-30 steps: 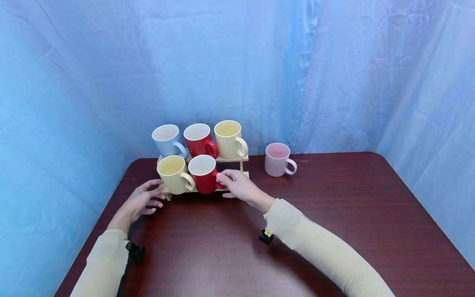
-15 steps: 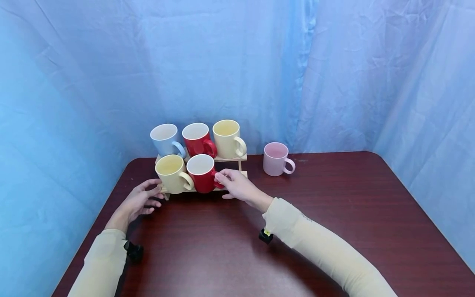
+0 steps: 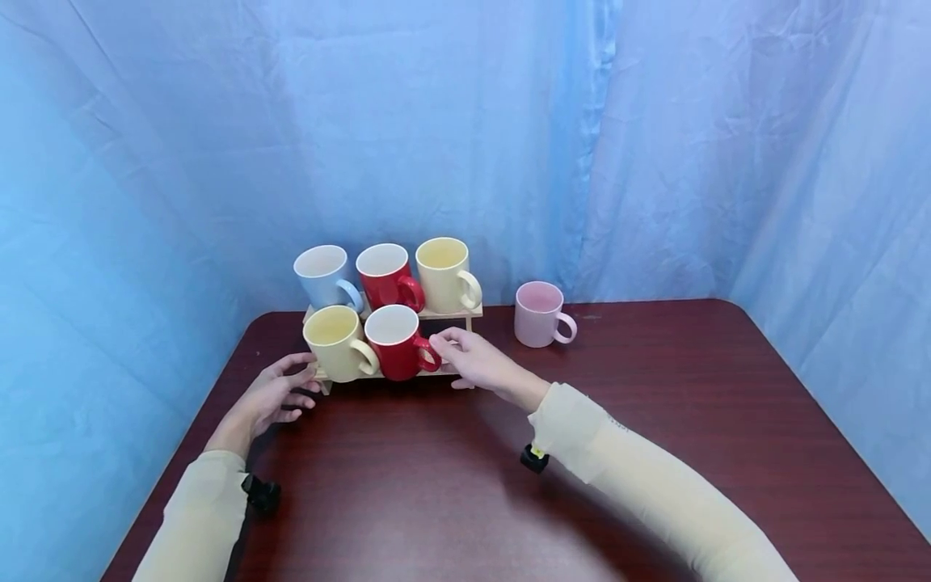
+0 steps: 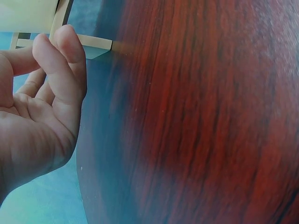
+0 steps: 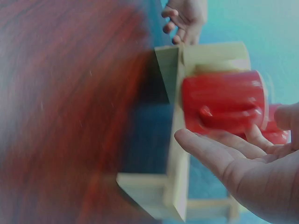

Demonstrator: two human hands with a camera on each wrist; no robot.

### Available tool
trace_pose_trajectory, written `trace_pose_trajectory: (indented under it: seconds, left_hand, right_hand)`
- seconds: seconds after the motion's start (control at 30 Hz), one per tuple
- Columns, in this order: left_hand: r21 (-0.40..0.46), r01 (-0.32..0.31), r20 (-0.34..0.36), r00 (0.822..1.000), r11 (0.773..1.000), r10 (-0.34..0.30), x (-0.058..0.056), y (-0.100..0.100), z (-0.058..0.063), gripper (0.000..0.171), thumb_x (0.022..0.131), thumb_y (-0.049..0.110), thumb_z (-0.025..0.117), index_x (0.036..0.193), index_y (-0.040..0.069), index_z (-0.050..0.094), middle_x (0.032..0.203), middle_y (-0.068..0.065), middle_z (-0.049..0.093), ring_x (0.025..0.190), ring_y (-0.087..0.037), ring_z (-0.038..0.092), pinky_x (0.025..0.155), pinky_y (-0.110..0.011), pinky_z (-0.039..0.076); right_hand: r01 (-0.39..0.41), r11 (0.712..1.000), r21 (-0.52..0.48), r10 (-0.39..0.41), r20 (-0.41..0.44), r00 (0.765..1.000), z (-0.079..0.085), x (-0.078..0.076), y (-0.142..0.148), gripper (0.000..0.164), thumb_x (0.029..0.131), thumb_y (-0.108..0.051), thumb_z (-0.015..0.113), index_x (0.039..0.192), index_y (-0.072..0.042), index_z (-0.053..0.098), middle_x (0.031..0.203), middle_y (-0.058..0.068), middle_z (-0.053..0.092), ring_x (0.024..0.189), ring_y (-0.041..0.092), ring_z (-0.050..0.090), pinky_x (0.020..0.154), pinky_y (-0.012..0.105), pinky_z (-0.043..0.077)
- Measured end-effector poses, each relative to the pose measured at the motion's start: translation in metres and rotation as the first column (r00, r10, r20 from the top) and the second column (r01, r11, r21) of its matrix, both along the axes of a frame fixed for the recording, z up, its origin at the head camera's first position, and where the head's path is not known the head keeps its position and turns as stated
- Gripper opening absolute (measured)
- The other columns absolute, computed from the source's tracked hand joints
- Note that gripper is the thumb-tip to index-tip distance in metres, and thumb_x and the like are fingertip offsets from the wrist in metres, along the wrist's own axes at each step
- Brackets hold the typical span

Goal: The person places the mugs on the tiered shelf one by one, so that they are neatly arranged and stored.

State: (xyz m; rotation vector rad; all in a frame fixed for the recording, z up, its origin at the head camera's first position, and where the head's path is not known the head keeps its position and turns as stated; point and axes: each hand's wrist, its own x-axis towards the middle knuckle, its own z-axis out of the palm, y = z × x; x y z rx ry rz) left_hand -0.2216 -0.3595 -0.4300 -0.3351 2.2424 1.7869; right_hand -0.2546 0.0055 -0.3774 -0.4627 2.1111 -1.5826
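A small two-tier wooden rack (image 3: pixel 473 312) carries several mugs. My left hand (image 3: pixel 270 394) stays at the rack's left end, fingertips at the lower shelf beside a yellow mug (image 3: pixel 334 349), its other fingers loosely spread. To the right of that mug, a red mug (image 3: pixel 393 352) sits on the lower shelf with its handle to the right. My right hand (image 3: pixel 483 363) is just off this handle, its fingers extended and holding nothing, as the right wrist view also shows. The upper shelf bears a light blue mug (image 3: pixel 320 279), another red mug (image 3: pixel 381 283) and a pale yellow mug (image 3: pixel 441 283).
A pink mug (image 3: pixel 537 319) stands upright on the dark red wooden table (image 3: pixel 655 388), right of the rack. Blue curtains (image 3: pixel 465 121) hang behind the table and at both sides.
My right hand has let go of the red mug's handle and drawn slightly away to the right. The red mug stays on the lower shelf, and my left hand keeps its place at the rack.
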Motion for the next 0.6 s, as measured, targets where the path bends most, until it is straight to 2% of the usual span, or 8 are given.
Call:
trace_pose_trajectory:
  seconds: [0.17,0.33,0.5,0.6]
  left_hand:
    - [-0.001,0.003,-0.002,1.0,1.0,-0.003,0.0,0.001,0.0,0.059,0.104,0.036,0.058,0.154,0.017,0.034,0.101,-0.007,0.065,0.073,-0.017,0.066,0.057,-0.027,0.054]
    - [0.0,0.007,0.0,1.0,1.0,-0.007,0.001,0.001,0.0,0.06,0.104,0.037,0.059,0.154,0.016,0.033,0.102,-0.007,0.065,0.073,-0.017,0.066,0.057,-0.027,0.054]
    - [-0.012,0.009,-0.003,1.0,1.0,-0.009,0.001,0.001,-0.001,0.06,0.104,0.037,0.058,0.154,0.016,0.033,0.102,-0.008,0.066,0.074,-0.017,0.066,0.058,-0.027,0.055]
    - [-0.014,0.013,-0.009,1.0,1.0,-0.013,0.0,0.0,-0.001,0.059,0.104,0.037,0.058,0.154,0.017,0.033,0.102,-0.007,0.065,0.074,-0.017,0.066,0.058,-0.027,0.055]
  right_hand:
    - [0.008,1.0,0.023,-0.006,-0.076,0.997,0.018,-0.002,0.026,0.044,0.107,-0.036,0.051,0.137,-0.004,0.053,0.136,0.02,0.06,0.119,0.039,0.062,0.097,0.056,0.05]
    - [0.025,1.0,0.015,-0.023,-0.127,0.992,0.039,-0.005,0.059,0.045,0.109,-0.035,0.049,0.138,0.0,0.052,0.135,0.021,0.061,0.12,0.039,0.062,0.097,0.052,0.051]
    - [0.11,0.994,-0.022,-0.112,-0.187,0.976,0.05,-0.014,0.103,0.045,0.108,-0.035,0.05,0.137,0.0,0.052,0.133,0.02,0.062,0.117,0.036,0.064,0.098,0.051,0.051]
    - [0.188,0.98,-0.065,-0.198,-0.205,0.959,0.049,-0.022,0.131,0.049,0.108,-0.036,0.05,0.14,0.002,0.049,0.138,0.023,0.058,0.124,0.038,0.059,0.102,0.053,0.047]
